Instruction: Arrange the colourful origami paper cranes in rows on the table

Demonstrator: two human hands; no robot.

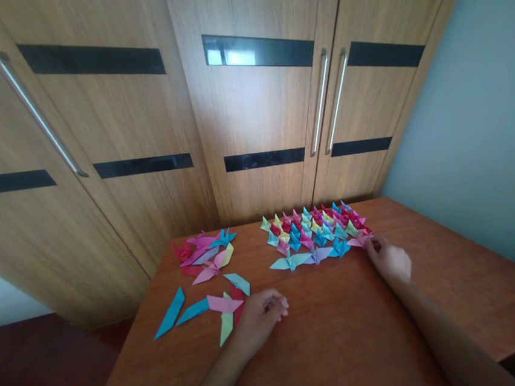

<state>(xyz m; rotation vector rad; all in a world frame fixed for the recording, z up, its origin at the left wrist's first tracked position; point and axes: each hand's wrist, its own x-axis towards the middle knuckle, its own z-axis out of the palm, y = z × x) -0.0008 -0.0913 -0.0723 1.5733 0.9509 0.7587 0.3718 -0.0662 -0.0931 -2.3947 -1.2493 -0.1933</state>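
Observation:
Rows of small folded paper cranes [316, 230] in many colours stand toward the back of the table. A front row holds a mint crane [291, 262], a lilac crane [318, 254] and a blue crane [339, 247]. At its right end my right hand [389, 259] pinches the edge of a pink paper crane [357, 241]. My left hand [264, 316] is loosely closed, fingers curled, with nothing visible in it. Beside it lie flat folded pieces: a pink one [225, 303], a green one [225, 328] and a red one [236, 294], partly behind the hand.
More cranes in a loose pile [209, 255] lie at the table's back left. Two blue folded strips [170, 315] rest near the left edge. The brown table [336, 343] stands against a wooden wardrobe [253, 108] with metal handles; a pale wall [475, 135] rises on the right.

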